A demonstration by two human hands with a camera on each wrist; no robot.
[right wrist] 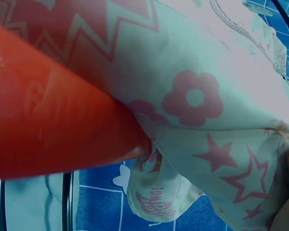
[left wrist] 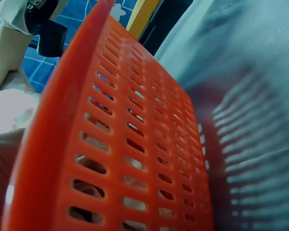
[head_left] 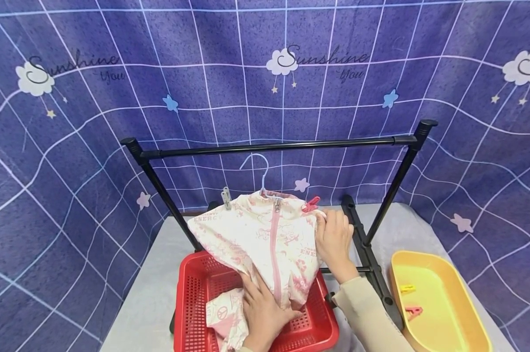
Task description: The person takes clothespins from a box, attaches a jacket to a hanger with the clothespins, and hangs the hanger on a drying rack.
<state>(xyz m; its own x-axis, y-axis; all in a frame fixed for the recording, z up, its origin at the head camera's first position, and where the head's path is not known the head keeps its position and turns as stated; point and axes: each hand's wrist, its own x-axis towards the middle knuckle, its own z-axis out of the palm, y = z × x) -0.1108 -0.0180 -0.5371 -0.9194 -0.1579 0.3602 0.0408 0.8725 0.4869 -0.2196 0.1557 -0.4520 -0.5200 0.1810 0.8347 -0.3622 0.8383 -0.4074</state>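
Observation:
A white jacket (head_left: 258,225) with pink print and a pink zipper is on a light-blue hanger (head_left: 265,168), its lower part inside the red basket (head_left: 187,303). A grey clothespin (head_left: 226,198) clips one shoulder and a red clothespin (head_left: 311,204) the other. My right hand (head_left: 335,239) grips the jacket at the shoulder just below the red clothespin. Lower down, my left hand (head_left: 262,310) rests on the jacket's front with its fingers extended and thumb spread to the right. In the right wrist view the jacket's sleeve (right wrist: 197,139) hangs over the basket rim (right wrist: 72,120).
A black rack (head_left: 274,145) stands behind the basket, its crossbar above the hanger hook. On the right, a yellow tray (head_left: 445,293) holds a yellow clothespin (head_left: 407,288) and a pink clothespin (head_left: 413,312). More printed white fabric (head_left: 225,310) lies in the basket.

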